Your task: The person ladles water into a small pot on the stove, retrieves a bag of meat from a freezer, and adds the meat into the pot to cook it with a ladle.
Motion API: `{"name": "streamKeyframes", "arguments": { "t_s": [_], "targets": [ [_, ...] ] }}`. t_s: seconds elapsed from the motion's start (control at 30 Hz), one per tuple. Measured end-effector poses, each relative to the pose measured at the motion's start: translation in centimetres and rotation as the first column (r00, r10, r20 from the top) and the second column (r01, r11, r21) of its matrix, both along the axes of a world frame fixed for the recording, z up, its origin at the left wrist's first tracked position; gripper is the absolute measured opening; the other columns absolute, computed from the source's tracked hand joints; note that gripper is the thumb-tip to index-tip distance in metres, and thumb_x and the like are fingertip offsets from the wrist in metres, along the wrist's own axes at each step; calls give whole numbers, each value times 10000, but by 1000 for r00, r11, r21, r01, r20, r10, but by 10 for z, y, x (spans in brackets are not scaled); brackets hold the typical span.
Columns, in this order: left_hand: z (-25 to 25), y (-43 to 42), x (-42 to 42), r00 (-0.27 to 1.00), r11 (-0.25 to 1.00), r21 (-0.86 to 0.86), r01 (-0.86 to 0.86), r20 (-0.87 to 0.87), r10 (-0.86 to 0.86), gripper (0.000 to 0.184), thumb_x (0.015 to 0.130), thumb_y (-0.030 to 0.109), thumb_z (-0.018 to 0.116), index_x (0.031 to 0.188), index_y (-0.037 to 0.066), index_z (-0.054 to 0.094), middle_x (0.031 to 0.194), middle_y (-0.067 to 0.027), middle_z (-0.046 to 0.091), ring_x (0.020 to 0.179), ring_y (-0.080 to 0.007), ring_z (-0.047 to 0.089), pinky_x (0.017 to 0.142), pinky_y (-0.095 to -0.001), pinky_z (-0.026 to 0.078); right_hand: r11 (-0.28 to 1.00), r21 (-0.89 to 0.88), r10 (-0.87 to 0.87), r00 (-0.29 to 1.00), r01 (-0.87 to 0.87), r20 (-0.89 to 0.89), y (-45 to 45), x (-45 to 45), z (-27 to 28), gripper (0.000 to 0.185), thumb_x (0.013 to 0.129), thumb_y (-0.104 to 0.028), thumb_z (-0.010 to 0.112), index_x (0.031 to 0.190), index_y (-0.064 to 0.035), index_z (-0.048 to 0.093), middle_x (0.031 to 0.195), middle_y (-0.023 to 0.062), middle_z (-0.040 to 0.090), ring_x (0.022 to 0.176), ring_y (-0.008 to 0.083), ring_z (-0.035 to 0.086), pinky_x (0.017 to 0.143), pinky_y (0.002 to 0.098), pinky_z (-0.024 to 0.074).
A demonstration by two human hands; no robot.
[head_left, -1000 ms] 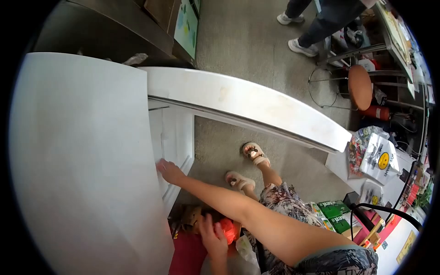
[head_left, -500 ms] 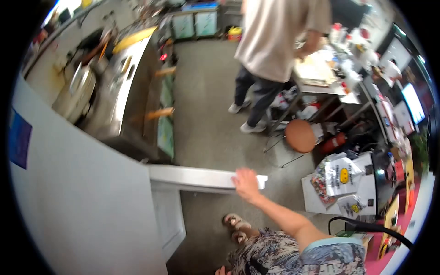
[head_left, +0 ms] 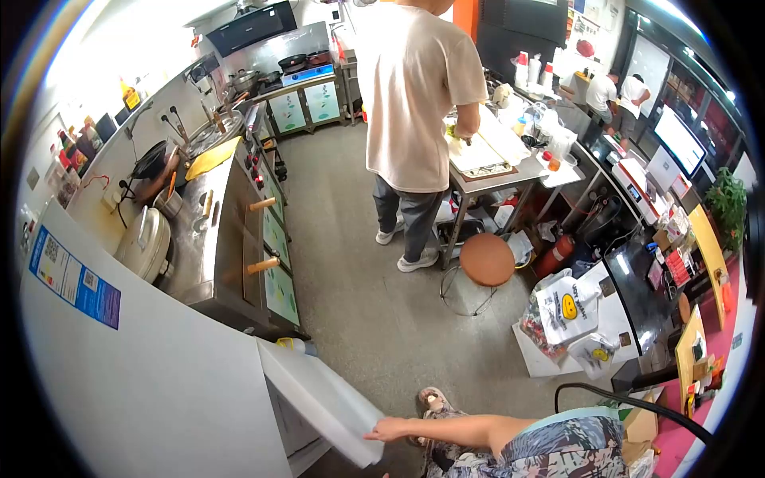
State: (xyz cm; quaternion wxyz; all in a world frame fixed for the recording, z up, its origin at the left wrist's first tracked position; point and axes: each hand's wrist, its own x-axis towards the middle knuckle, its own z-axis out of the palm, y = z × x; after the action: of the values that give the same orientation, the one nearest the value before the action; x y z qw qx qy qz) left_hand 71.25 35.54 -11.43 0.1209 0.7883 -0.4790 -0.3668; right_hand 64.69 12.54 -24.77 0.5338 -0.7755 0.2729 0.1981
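My right hand (head_left: pixel 386 429) is at the free edge of a white fridge door (head_left: pixel 323 402), its fingers closed round that edge. The door stands partly open, angled out from the tall white fridge cabinet (head_left: pixel 167 358). A narrow part of the pale interior (head_left: pixel 293 422) shows behind it. My right arm reaches across from the lower right, over my patterned clothing (head_left: pixel 562 446) and a sandalled foot (head_left: pixel 434 398). My left hand cannot be made out at the bottom edge.
Ahead, a person in a beige shirt (head_left: pixel 418 103) stands at a worktable (head_left: pixel 510 179). A brown round stool (head_left: pixel 487 260) and a white unit with plastic bags (head_left: pixel 567 307) are on the right. A steel counter (head_left: pixel 211 263) with a large lidded pot (head_left: pixel 145 243) runs along the left.
The fridge door has swung inward, nearer its cabinet, with my right hand staying at its edge. My view has lifted and shows more of the room. The person ahead remains at the worktable.
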Motion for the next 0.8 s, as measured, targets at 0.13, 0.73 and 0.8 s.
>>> {"name": "streamKeyframes", "arguments": {
  "t_s": [0.13, 0.73, 0.8],
  "targets": [
    [8, -81, 2, 988, 991, 6, 136, 77, -136, 382, 955, 264, 511, 1246, 21, 556, 1167, -225, 593, 1101, -401, 539, 945, -451, 438, 994, -103, 48, 999, -46, 17, -38, -41, 17, 735, 936, -621, 351, 1024, 31, 679, 1030, 274, 656, 1043, 427, 606, 887, 497, 481],
    [-2, -445, 71, 970, 986, 85, 143, 184, -157, 311, 934, 292, 508, 1160, 100, 600, 1045, -214, 632, 963, -409, 600, 816, -478, 487, 961, -267, -145, 953, 72, -266, -491, -106, 43, 566, 929, -548, 463, 1108, -50, 664, 1123, 200, 655, 1103, 359, 604, 926, 462, 475],
    [6, -478, 76, 986, 986, 154, 71, 138, -93, 345, 898, 282, 547, 1200, 119, 586, 1072, -215, 628, 980, -419, 592, 828, -488, 478, 956, -289, -119, 965, 48, -234, -542, -68, 48, 559, 936, -538, 456, 1130, -51, 650, 1142, 196, 648, 1106, 360, 600, 924, 467, 475]
  ]
}}
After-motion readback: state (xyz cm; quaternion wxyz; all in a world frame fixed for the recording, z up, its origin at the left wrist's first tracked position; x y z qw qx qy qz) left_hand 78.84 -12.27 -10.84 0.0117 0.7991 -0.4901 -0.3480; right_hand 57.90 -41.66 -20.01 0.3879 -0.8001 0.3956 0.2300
